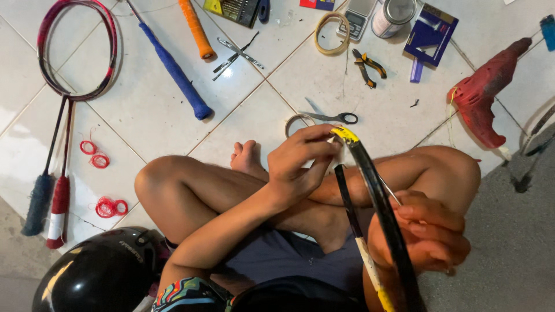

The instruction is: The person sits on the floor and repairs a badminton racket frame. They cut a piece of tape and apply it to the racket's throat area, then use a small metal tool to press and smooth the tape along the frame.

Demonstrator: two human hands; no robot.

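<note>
I sit cross-legged on a white tiled floor with a black badminton racket frame [378,199] across my lap. My right hand [430,234] is closed around the frame's lower part. My left hand [303,162] pinches at the frame's top end, where a yellow patch [346,134] shows. A thin string [388,189] runs beside the frame. The racket's shaft [352,222] with yellow marks lies under the frame.
On the floor lie scissors [335,118], a tape roll [296,122], pliers [367,66], another tape ring [332,33], a red power tool [484,92], a can [393,16], rackets [75,52], blue [176,72] and orange [196,29] grips, red string coils [110,206]. A black helmet [98,271] sits at my left.
</note>
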